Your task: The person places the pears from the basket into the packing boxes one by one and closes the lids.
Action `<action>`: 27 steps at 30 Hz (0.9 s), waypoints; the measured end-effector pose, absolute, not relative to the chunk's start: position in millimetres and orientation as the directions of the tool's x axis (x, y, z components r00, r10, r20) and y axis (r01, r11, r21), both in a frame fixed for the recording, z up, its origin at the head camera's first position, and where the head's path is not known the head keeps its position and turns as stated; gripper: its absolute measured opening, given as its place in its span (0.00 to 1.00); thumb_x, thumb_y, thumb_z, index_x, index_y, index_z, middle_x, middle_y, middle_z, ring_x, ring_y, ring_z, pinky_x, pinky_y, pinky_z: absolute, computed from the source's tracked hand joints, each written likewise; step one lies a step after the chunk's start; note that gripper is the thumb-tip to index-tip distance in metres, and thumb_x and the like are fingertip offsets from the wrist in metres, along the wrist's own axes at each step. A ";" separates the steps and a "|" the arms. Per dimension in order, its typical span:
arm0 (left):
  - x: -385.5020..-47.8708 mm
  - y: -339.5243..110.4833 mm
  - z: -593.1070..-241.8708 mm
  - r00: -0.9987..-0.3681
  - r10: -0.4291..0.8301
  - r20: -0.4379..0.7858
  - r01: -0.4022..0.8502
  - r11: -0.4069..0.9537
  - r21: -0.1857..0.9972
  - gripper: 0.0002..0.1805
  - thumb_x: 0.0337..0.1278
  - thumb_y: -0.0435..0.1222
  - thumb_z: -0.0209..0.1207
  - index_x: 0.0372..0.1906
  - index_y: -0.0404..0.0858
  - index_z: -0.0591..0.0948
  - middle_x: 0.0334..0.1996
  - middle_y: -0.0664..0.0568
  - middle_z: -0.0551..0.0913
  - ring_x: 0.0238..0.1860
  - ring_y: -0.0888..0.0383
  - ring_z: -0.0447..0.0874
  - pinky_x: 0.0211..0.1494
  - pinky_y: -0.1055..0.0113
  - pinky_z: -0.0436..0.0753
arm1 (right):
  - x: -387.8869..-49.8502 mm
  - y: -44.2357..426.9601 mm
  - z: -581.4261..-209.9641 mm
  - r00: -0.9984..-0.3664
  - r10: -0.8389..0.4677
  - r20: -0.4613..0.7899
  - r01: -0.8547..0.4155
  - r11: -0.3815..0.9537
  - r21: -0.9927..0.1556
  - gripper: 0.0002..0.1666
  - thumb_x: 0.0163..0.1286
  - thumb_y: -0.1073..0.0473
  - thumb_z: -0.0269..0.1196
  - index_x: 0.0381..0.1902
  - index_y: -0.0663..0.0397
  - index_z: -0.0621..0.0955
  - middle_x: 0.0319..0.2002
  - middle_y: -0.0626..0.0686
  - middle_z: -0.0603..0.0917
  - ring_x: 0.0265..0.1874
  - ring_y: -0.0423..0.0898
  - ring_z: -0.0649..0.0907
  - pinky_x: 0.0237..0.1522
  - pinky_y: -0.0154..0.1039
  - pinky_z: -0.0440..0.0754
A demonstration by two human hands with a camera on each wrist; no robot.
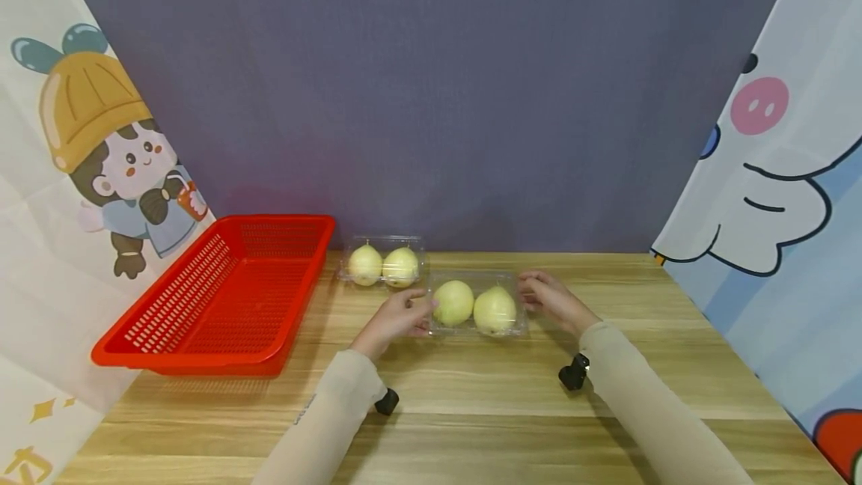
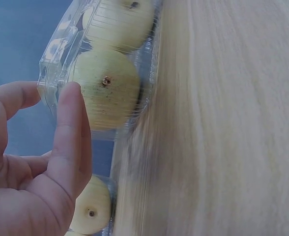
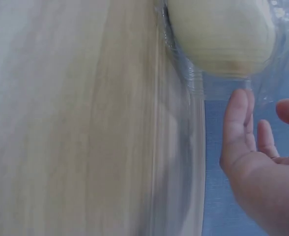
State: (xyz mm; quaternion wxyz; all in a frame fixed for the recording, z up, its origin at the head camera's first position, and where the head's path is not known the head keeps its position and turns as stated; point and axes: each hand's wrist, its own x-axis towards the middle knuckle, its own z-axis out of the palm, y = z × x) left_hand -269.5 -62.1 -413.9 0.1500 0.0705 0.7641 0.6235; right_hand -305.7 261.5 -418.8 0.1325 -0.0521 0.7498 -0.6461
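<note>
A clear plastic clamshell box [image 1: 478,329] holding two pale yellow pears [image 1: 494,310] is between my two hands in the head view. My left hand [image 1: 399,316] grips the box's left end; in the left wrist view its thumb and fingers [image 2: 68,128] pinch the rim. At the right end is my right hand [image 1: 554,302]. Its fingers [image 3: 235,123] are extended, their tips at the box wall, and the thumb stands apart from it in the right wrist view. Behind and to the left, a second clear box [image 1: 420,264] with two pears sits on the table.
A red slotted plastic basket [image 1: 283,343] stands on the left of the wooden table [image 1: 471,425]. A dark grey wall panel [image 1: 438,96] rises along the table's back edge. Cartoon-printed sheets [image 1: 761,193] border both sides.
</note>
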 end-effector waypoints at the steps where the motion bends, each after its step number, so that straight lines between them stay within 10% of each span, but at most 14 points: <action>1: -270.0 -62.3 -414.5 -0.945 0.295 -0.141 -0.079 0.212 0.974 0.38 0.70 0.47 0.60 0.74 0.31 0.63 0.52 0.35 0.78 0.40 0.50 0.85 0.44 0.59 0.87 | -304.1 261.8 -418.0 -0.958 -0.254 -0.131 0.092 0.161 -0.983 0.31 0.81 0.59 0.45 0.73 0.73 0.54 0.61 0.69 0.69 0.44 0.43 0.79 0.48 0.35 0.81; 27: -268.1 -61.8 -413.1 -0.945 0.295 -0.140 -0.076 0.217 0.973 0.38 0.70 0.46 0.60 0.74 0.29 0.63 0.51 0.35 0.78 0.38 0.51 0.84 0.45 0.57 0.87 | -263.6 281.4 -420.0 -0.827 -0.504 -0.248 0.137 0.249 -0.959 0.22 0.77 0.55 0.47 0.56 0.70 0.67 0.43 0.62 0.79 0.39 0.48 0.81 0.44 0.39 0.84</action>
